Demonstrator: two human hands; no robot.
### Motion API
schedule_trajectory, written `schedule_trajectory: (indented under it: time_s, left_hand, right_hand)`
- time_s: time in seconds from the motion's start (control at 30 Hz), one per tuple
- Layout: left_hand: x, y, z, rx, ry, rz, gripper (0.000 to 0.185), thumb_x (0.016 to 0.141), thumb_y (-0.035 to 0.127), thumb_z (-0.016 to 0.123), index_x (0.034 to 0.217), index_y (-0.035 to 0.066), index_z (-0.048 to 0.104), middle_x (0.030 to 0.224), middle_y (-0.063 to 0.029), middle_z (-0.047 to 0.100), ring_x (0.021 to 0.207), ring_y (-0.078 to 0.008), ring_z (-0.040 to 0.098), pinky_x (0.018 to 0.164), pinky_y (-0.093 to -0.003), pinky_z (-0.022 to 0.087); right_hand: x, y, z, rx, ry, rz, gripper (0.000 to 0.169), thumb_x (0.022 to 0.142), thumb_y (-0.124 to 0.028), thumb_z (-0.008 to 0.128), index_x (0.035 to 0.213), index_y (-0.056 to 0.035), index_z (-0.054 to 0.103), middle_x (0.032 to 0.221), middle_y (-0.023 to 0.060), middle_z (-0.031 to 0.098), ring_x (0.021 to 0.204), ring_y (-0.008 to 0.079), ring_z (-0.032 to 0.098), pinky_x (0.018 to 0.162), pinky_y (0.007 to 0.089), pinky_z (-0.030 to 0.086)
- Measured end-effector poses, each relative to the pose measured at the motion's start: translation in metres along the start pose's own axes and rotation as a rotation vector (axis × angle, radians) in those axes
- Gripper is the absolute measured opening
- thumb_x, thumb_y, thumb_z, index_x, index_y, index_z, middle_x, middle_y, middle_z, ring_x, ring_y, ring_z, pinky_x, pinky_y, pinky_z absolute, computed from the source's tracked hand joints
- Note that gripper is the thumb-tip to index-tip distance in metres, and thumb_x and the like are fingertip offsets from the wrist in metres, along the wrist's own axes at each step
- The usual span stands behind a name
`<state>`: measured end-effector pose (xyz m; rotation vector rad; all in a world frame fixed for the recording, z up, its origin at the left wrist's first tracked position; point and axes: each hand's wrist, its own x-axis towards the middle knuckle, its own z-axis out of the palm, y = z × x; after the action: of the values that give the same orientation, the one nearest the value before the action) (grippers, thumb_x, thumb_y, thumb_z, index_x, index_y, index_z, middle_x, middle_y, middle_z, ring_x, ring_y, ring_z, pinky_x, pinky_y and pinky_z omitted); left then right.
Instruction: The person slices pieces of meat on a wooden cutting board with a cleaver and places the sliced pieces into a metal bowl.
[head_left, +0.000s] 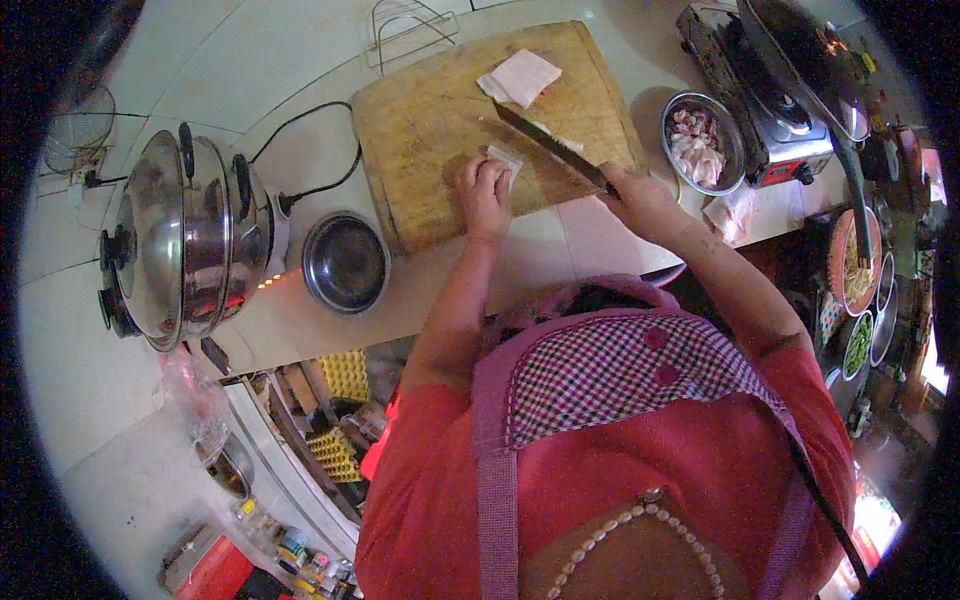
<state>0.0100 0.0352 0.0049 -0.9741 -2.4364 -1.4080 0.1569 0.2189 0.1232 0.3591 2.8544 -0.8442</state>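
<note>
My right hand (637, 199) grips the handle of a kitchen knife (551, 146). Its dark blade slants up and left over a wooden cutting board (420, 112). On the board, the fingers of my left hand (484, 199) are curled onto a small pale piece of meat (504, 159). The blade lies to the right of that piece, apart from it. A larger pale slab of meat (521, 77) rests near the board's far edge, by the knife tip. Thin pale slices (559, 139) lie behind the blade, partly hidden by it.
Right of the board are a metal bowl of cut meat (697, 146), another meat piece (731, 215) and a portable gas stove (787, 150) with a wok (806, 56). To the left stand a metal bowl (345, 262) and a lidded steamer pot (191, 240) beside a black cord (322, 195).
</note>
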Motion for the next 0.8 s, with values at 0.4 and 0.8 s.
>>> schedule_trajectory:
  time_s: [0.4,0.8]
  left_hand:
    - [-0.002,-0.005,0.003,0.222,0.042,0.071,0.018,0.080,0.017,0.055,0.091,0.003,0.058,0.098,-0.0162,0.051,0.094,-0.0354,0.042,0.083,-0.0467,0.034]
    - [-0.004,-0.007,-0.003,0.211,0.008,0.127,0.019,0.079,0.020,0.054,0.089,0.004,0.058,0.097,-0.0172,0.052,0.093,-0.0360,0.045,0.083,-0.0508,0.033]
  right_hand:
    - [-0.029,-0.035,-0.010,-0.186,-0.125,-0.073,0.030,0.080,-0.020,0.055,0.104,-0.0055,0.043,0.084,0.0183,0.058,0.067,0.0361,0.059,0.058,0.0451,0.049]
    - [-0.011,-0.038,0.005,-0.176,-0.165,-0.044,0.019,0.082,-0.015,0.049,0.097,-0.0039,0.043,0.080,0.0175,0.059,0.067,0.0362,0.060,0.057,0.0454,0.049]
